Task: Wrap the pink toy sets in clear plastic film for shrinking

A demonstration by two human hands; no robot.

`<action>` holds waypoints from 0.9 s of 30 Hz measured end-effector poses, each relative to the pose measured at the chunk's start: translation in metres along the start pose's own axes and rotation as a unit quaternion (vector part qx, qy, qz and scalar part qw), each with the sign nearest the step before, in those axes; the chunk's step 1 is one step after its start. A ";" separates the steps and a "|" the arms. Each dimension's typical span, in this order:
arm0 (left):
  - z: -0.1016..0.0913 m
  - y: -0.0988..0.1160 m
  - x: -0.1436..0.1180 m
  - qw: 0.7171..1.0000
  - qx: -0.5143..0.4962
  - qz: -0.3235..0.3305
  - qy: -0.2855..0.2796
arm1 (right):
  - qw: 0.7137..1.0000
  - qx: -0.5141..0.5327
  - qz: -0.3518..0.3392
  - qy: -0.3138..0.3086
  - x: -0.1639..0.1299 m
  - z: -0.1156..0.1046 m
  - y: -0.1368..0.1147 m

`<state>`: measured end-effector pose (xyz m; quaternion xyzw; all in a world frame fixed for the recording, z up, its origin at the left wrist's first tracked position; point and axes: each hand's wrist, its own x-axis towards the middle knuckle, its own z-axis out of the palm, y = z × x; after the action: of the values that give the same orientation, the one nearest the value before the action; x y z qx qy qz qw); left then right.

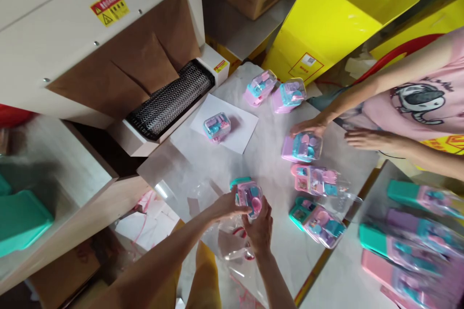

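Note:
A small pink and teal toy case (249, 194) with a clear cover is held between my two hands over the grey table. The fingers of my left hand (229, 205) close round its left side, thumb across the front. My right hand (259, 231) grips the lower right side. Beneath my hands lie crumpled clear plastic film (232, 246) and something red, partly hidden. A similar toy case (217, 126) rests on a white sheet (241, 130) further forward. To my right are a pink toy case (315, 179) and a teal and pink toy case (321, 222).
Ahead left stands a white machine with brown flaps and a mesh conveyor (174, 99). Across the table, a co-worker's hand (311, 125) touches a purple toy case (302, 147). Two more cases stand near a yellow box (308, 34). Several blurred cases (409, 246) lie at right.

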<state>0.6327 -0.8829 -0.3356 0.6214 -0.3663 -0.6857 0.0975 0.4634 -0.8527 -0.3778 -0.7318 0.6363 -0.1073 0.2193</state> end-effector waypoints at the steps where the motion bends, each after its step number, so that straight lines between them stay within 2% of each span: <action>1: 0.004 0.000 0.002 1.000 0.008 -0.001 0.015 | 1.000 0.005 0.003 0.000 -0.001 0.001 0.000; 5: 0.019 -0.003 0.007 0.999 0.023 -0.026 0.036 | 0.998 0.046 0.027 -0.013 -0.003 0.005 -0.001; 11: 0.024 -0.011 0.009 0.999 -0.004 -0.030 0.039 | 0.993 0.067 0.074 -0.061 -0.002 -0.001 -0.006; 15: 0.029 -0.022 0.013 0.999 0.007 -0.019 0.037 | 0.989 0.098 0.037 -0.102 0.002 -0.011 0.004; 18: 0.034 -0.030 0.011 0.998 0.000 -0.012 0.056 | 0.985 0.120 0.022 -0.121 0.006 -0.016 0.012; 21: 0.039 -0.034 0.003 0.996 -0.023 -0.025 0.080 | 0.984 0.140 0.027 -0.104 0.007 -0.019 0.012; 25: 0.040 -0.034 -0.005 0.997 -0.055 -0.001 0.062 | 0.980 0.182 0.063 -0.059 0.003 -0.017 0.008; 27: 0.039 -0.033 -0.004 0.997 -0.062 0.001 0.055 | 0.971 0.218 0.079 -0.056 0.000 -0.015 0.008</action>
<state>0.6081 -0.8423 -0.3550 0.6502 -0.3179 -0.6721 0.1566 0.4496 -0.8559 -0.3687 -0.6185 0.6400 -0.1851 0.4166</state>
